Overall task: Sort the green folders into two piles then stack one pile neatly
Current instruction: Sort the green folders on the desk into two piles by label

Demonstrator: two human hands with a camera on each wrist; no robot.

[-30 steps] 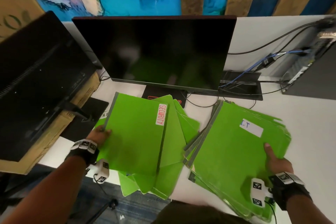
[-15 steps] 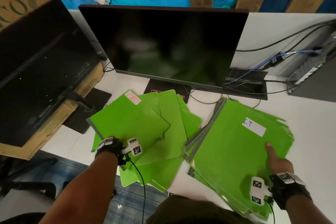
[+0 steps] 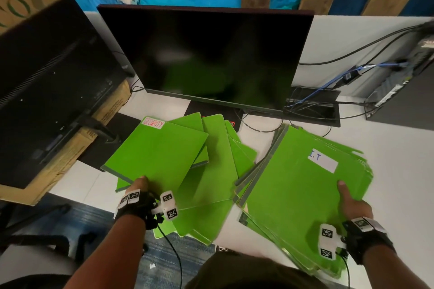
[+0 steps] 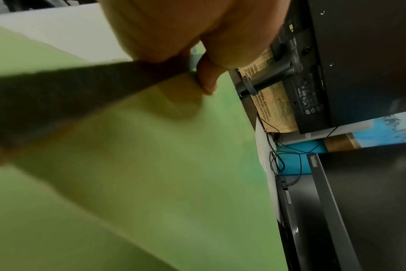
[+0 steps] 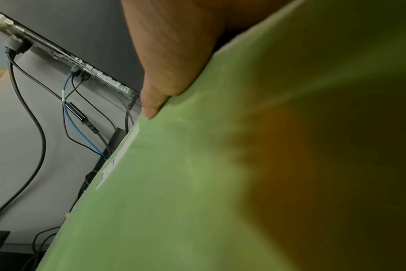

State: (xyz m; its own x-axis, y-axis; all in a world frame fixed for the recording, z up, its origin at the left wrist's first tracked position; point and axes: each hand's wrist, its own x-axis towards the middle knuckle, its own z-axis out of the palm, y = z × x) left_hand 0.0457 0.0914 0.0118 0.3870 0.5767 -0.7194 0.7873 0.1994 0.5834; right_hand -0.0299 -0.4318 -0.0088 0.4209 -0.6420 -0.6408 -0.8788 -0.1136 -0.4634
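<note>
Your left hand (image 3: 141,189) is pinching the flat green card SECURITY folder (image 3: 156,159) in front of the black monitor (image 3: 206,58); your right hand (image 3: 352,204) is gripping the I.T pile (image 3: 293,185) beside it. Lower it squarely, aligning edges.

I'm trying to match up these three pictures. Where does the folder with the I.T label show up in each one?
Head: the I.T folder tops the right pile, right hand gripping its near right edge.
Left wrist: not in it; the green there is the SECURITY folder.
Right wrist: it fills the right and bottom, thumb on top.
Shared landmark: the blue cable.
</note>
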